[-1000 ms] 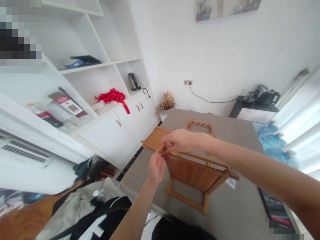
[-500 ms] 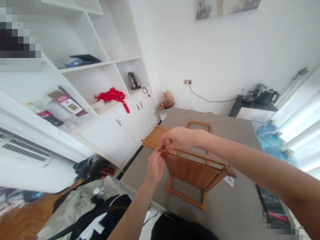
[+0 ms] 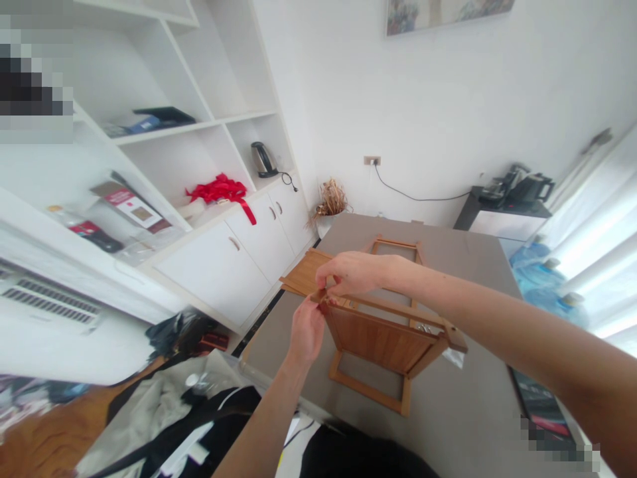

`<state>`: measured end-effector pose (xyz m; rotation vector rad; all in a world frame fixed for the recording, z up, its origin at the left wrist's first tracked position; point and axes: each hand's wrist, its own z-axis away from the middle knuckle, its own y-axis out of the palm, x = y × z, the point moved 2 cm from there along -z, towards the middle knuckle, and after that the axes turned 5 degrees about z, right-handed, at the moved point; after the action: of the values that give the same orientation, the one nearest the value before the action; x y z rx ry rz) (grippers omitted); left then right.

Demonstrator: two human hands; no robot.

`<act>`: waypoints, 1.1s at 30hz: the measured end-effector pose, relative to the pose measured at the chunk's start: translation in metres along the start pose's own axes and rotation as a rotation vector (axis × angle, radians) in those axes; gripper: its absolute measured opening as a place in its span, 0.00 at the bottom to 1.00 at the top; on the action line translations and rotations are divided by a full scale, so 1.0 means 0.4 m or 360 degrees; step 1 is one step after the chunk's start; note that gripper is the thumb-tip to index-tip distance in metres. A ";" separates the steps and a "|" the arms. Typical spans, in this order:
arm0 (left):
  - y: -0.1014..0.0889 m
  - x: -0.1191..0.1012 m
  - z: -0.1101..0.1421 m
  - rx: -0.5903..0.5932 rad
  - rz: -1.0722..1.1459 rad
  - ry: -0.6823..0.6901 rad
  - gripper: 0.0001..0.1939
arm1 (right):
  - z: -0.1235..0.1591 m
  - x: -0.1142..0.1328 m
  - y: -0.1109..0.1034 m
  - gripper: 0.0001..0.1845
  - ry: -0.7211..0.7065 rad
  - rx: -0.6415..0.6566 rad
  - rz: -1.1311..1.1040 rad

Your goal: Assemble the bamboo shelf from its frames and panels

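A wooden frame with a slatted panel (image 3: pixel 383 342) stands tilted on the grey table (image 3: pixel 462 411). My left hand (image 3: pixel 307 328) grips its near-left top corner from below, fingers closed around the wood. Just above that corner, my right hand (image 3: pixel 348 273) is bent in a pinch at the end of the top rail; whether a small part sits between its fingertips is too small to make out. Beyond my hands lie a flat wooden panel (image 3: pixel 303 271) and another open wooden frame (image 3: pixel 395 247), partly covered by my right arm.
Small metal pieces (image 3: pixel 424 328) and a clear plastic bag (image 3: pixel 454 358) lie right of the panel. A dark flat item (image 3: pixel 540 398) is at the table's right edge. Blue water jugs (image 3: pixel 552 292) stand beyond. Clothes and a bag (image 3: pixel 199 411) sit at the lower left.
Both hands stay at the same corner of the wooden frame. The view has shifted slightly; otherwise almost nothing differs.
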<state>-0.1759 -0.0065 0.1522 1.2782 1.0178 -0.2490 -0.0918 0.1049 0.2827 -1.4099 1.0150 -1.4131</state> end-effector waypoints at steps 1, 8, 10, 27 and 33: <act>0.002 0.000 0.000 -0.0010 -0.0006 -0.0001 0.07 | 0.001 0.002 -0.002 0.11 0.0007 0.0009 0.0007; 0.027 -0.006 -0.001 -0.0039 -0.0039 0.0037 0.06 | 0.004 0.005 -0.003 0.12 -0.0011 -0.0022 0.0068; 0.030 -0.005 -0.002 -0.0031 -0.0060 0.0053 0.06 | 0.001 -0.001 0.003 0.12 -0.0016 -0.0038 0.0064; 0.025 0.005 -0.006 -0.0034 0.0038 0.0051 0.09 | -0.026 -0.005 0.010 0.11 0.0025 -0.0049 0.0144; 0.023 0.005 -0.009 -0.0083 0.0136 -0.0008 0.13 | -0.033 -0.023 0.013 0.12 0.0067 0.0024 -0.0097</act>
<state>-0.1706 0.0004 0.1572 1.2701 0.9574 -0.1591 -0.1049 0.1117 0.2749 -1.4162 0.9936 -1.4973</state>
